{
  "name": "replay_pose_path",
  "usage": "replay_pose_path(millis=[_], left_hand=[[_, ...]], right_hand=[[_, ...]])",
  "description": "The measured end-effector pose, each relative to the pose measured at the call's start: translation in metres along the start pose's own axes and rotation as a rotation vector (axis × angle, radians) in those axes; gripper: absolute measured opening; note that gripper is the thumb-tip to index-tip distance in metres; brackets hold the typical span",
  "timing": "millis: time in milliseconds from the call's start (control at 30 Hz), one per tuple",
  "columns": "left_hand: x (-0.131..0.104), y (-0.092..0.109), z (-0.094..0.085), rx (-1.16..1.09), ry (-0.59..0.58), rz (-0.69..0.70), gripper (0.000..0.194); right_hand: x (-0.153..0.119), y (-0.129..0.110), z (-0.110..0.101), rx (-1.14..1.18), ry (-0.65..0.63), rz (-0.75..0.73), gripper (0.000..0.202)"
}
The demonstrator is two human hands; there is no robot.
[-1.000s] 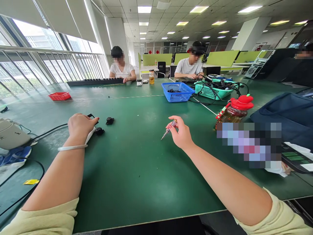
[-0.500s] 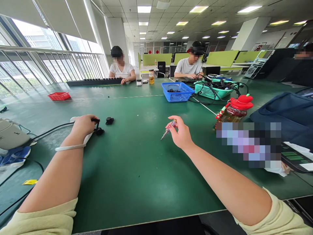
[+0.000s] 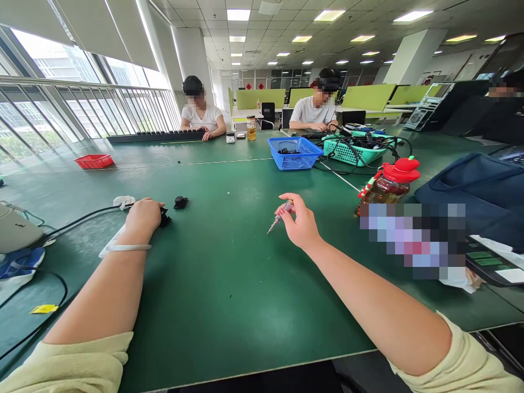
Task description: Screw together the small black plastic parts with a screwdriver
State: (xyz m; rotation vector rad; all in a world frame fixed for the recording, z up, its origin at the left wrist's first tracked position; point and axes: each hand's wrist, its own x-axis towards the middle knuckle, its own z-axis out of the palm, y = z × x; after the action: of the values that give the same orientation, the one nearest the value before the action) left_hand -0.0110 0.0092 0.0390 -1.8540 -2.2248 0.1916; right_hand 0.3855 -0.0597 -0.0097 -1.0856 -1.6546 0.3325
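Note:
My right hand [image 3: 301, 221] is raised over the green table [image 3: 229, 256]. Its thumb and fingers close round a small screwdriver [image 3: 276, 222], whose slim metal tip slants down to the left. On the left, my left hand [image 3: 143, 215] rests low over the table with its fingers curled, turned away from view. A crumpled black piece [image 3: 165, 218] shows right at its fingertips; what the fingers grip is hidden. Another small black piece [image 3: 180, 202] lies just beyond. Under the left wrist is a white flat object [image 3: 111, 243], partly covered by the arm.
A black cable [image 3: 82, 219] runs left from my left hand. Farther off stand a red tray [image 3: 94, 161], a blue basket [image 3: 295, 159] and a green basket [image 3: 347, 154] heaped with cables. At right are a red-lidded bottle [image 3: 391, 183] and a dark blue bag [image 3: 475, 199]. Two people sit opposite.
My left hand has lowered and turned over the black pieces; the bent black part seen at its fingers earlier is now hidden. My right hand keeps the screwdriver almost still. The view shifts slightly.

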Motion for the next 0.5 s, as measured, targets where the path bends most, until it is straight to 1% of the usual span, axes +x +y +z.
replay_pose_path(millis=[100, 267, 400, 500], left_hand=[[0.003, -0.003, 0.002, 0.043, -0.005, 0.02, 0.054], [0.009, -0.006, 0.009, -0.015, -0.005, -0.02, 0.047], [0.011, -0.005, 0.013, -0.031, -0.037, -0.008, 0.048], [0.01, -0.005, 0.012, -0.039, -0.051, 0.007, 0.052]], right_hand=[[0.0, 0.0, 0.0, -0.004, 0.002, -0.001, 0.024], [0.0, -0.002, -0.001, -0.002, -0.001, 0.005, 0.024], [-0.001, -0.002, -0.001, -0.003, -0.005, 0.01, 0.024], [-0.001, -0.001, 0.0, 0.0, -0.005, 0.015, 0.024]])
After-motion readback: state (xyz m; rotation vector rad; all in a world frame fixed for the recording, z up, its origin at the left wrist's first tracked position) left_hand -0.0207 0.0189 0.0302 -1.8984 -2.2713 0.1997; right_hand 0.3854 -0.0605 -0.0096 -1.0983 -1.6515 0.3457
